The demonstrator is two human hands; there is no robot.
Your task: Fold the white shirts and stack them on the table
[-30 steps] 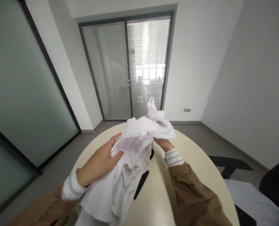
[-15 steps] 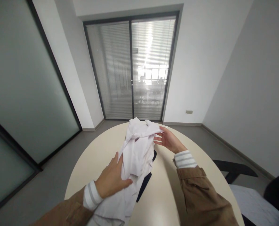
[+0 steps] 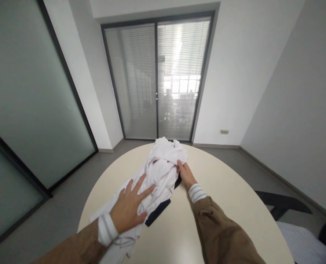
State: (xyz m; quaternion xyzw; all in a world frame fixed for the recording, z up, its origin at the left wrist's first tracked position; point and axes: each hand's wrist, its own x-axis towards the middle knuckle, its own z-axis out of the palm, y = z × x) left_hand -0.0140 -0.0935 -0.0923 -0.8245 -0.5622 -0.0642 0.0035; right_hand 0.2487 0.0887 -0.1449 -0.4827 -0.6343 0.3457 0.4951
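A crumpled white garment [image 3: 160,172] lies in a long, loosely folded bundle across the table, running from the far edge down toward the near left. Dark navy fabric [image 3: 158,212] sticks out from under its right side. My left hand [image 3: 130,203] rests flat on the garment's middle, fingers spread. At the far right end, my right hand [image 3: 186,175] pinches the garment's edge, thumb on top; its other fingers are partly hidden beneath the cloth.
The round cream table [image 3: 220,205] carries the garment. A chair with a black armrest [image 3: 284,201] and a grey seat [image 3: 303,242] stands at the right. Beyond the table is a glazed partition with blinds [image 3: 176,80].
My right hand has moved left and nearer, bringing the loose flap in against the bundle. My left hand has spread on the cloth, and the bundle's near part has shifted left.
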